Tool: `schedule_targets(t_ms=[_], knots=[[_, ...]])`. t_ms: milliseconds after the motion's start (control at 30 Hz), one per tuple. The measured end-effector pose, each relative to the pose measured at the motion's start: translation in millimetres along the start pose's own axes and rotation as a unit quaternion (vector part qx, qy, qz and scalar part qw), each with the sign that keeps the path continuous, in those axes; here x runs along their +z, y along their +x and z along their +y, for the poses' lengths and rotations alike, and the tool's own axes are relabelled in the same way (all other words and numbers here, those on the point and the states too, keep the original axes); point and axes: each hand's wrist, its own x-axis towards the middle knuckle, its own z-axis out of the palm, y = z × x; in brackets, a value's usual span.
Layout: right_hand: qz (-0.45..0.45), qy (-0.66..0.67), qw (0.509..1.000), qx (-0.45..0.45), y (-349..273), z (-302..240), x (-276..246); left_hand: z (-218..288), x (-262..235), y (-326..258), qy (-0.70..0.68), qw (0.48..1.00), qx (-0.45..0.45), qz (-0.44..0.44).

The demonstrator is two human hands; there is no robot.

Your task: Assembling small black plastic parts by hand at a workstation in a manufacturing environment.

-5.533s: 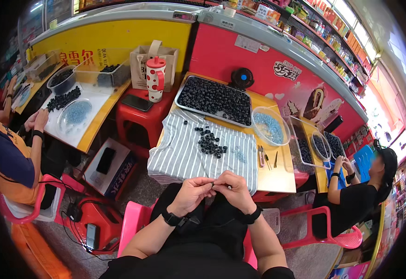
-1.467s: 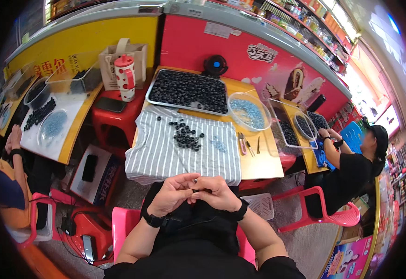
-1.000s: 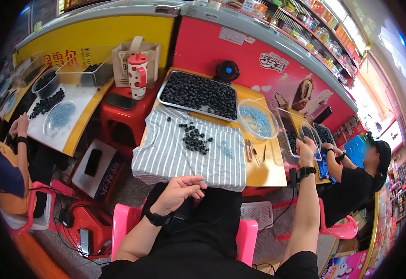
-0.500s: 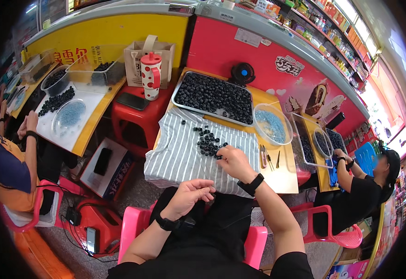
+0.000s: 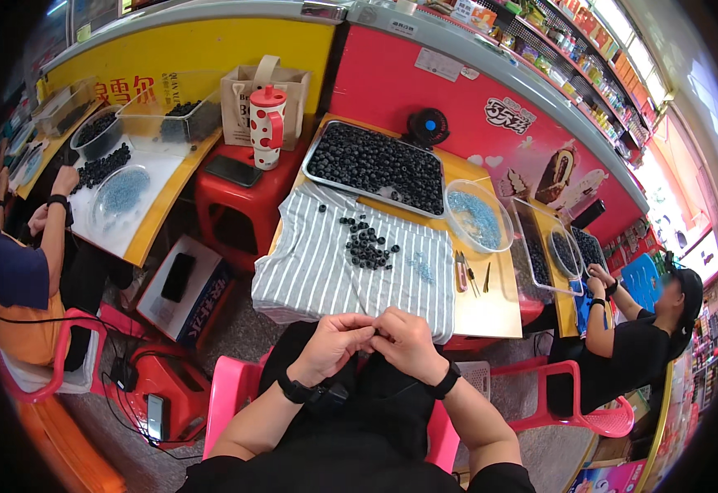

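I have the left hand (image 5: pixel 334 348) and right hand (image 5: pixel 410 338) curled, fingertips pinched together on a small black piece (image 5: pixel 376 331), mostly hidden, above the lap. Beyond: striped cloth (image 5: pixel 309 283) bearing loose black pieces (image 5: pixel 369 248); then a filled metal tray (image 5: pixel 375 198), with a clear round tub (image 5: pixel 500 244) adjacent, right.

On the yellow wooden table (image 5: pixel 494 308) there lie directly: at eight o'clock, a grey-and-white striped cloth (image 5: pixel 318 275); at twelve, a silver rectangular metal tray (image 5: pixel 350 188); toward two, a round transparent plastic tub (image 5: pixel 503 238); at four, three slim hand tools (image 5: pixel 472 280).
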Motion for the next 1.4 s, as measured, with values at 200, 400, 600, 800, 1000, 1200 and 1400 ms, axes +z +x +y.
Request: schedule_targets(t_ms=[200, 400, 600, 800, 1000, 1200, 1400], knots=[[0.033, 0.094, 0.984, 0.149, 13.0, 26.5, -16.6, -2.6, -4.3, 1.8, -0.016, 0.999, 0.019, 0.026], [0.032, 0.025, 0.969, 0.245, 37.0, 103.3, -2.2, 0.1, 4.1, -3.0, -0.012, 0.999, 0.014, 0.028], [-0.071, -0.056, 0.971, 0.221, 51.8, 114.5, 6.6, 2.2, -6.0, -0.1, -0.033, 0.999, 0.024, 0.016], [-0.021, 0.234, 0.935, 0.264, 33.8, 62.5, -7.1, 6.9, -8.6, 1.4, -0.034, 0.999, 0.031, 0.02], [0.032, 0.266, 0.942, 0.199, 2.2, -6.1, -4.1, 2.8, -6.1, 4.2, -0.04, 0.999, 0.023, 0.007], [0.126, 0.136, 0.97, 0.16, -8.4, 16.8, 5.2, -0.3, -2.6, 1.2, 0.0, 0.999, 0.03, 0.02], [0.057, 0.002, 0.971, 0.231, -12.3, 86.1, 3.4, 1.9, -2.0, -0.1, -0.002, 0.998, 0.03, 0.047]])
